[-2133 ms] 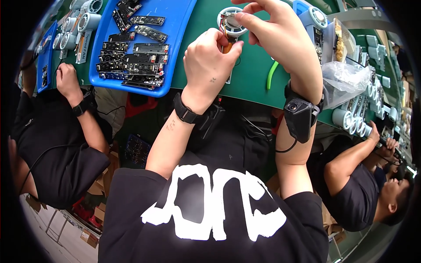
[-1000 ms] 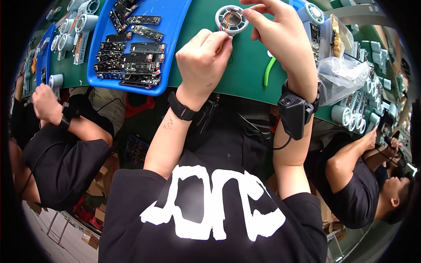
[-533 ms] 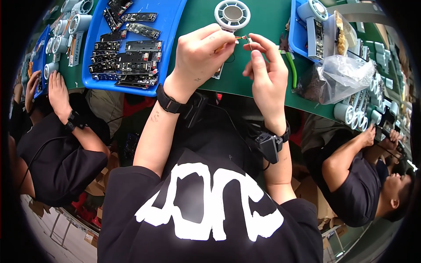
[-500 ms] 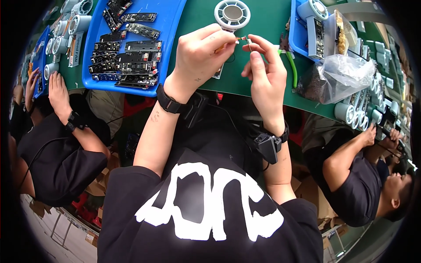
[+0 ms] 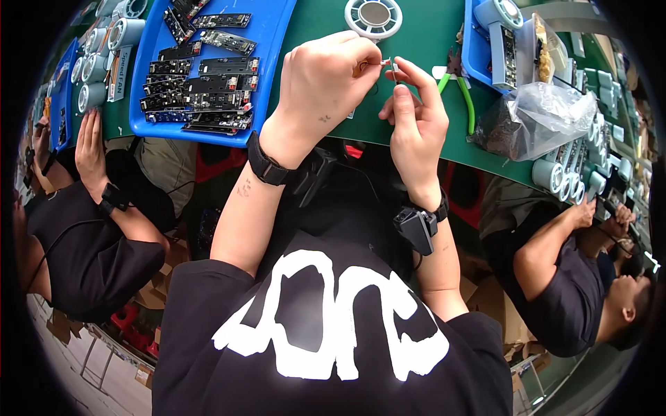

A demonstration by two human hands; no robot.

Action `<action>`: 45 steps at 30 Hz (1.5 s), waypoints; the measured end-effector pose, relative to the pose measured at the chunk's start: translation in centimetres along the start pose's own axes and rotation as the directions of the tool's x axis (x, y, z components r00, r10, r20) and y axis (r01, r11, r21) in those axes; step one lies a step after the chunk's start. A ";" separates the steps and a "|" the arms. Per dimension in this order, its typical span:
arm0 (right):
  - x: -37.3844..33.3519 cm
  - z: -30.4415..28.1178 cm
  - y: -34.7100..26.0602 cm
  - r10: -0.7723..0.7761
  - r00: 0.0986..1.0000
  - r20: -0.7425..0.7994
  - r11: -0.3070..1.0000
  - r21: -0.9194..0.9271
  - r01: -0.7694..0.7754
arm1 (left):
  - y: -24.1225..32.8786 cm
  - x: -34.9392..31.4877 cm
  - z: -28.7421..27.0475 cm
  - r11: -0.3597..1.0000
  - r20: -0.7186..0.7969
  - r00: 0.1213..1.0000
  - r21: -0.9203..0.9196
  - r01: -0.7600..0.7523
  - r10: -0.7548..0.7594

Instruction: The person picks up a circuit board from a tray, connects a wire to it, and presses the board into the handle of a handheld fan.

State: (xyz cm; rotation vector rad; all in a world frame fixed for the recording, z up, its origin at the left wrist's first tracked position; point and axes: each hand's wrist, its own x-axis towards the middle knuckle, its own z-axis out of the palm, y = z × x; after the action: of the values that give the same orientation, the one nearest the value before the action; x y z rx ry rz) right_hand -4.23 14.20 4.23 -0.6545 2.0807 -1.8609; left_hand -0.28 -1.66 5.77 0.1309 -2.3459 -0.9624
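Note:
My left hand (image 5: 326, 87) is closed in a pinch on thin reddish-orange wires (image 5: 359, 67), whose ends poke out past the fingertips. Facing it, my right hand (image 5: 417, 118) pinches a small pale wire connector (image 5: 396, 68) between thumb and forefinger, its other fingers curled. The two sets of fingertips are a small gap apart, held above the green table. Just beyond the left hand lies a handheld fan (image 5: 374, 29) with a round, spoked light-grey head; its body is mostly hidden under that hand.
A blue tray (image 5: 269, 69) of circuit boards (image 5: 222, 83) stands on the left. Green-handled pliers (image 5: 466, 104), a clear plastic bag (image 5: 538, 121) and another blue bin (image 5: 477, 59) are at right. Co-workers sit on both sides, near more light-blue fan housings (image 5: 127, 33).
Both hands keep their pinches. My left hand has shifted slightly right and my right hand slightly left and down. The fan and trays appear shifted slightly in view.

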 end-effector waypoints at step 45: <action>5.5 -4.7 -1.5 0.015 0.907 0.420 0.989 -0.140 0.048 | -2.1 2.3 -2.2 0.992 0.325 0.941 0.040 -0.117 0.098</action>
State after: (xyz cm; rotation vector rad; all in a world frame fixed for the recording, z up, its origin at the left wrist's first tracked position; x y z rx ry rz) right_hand -11.04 15.42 6.91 -1.0118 1.9340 -1.4191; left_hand -1.17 -5.25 6.69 -0.1428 -2.6489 -0.9176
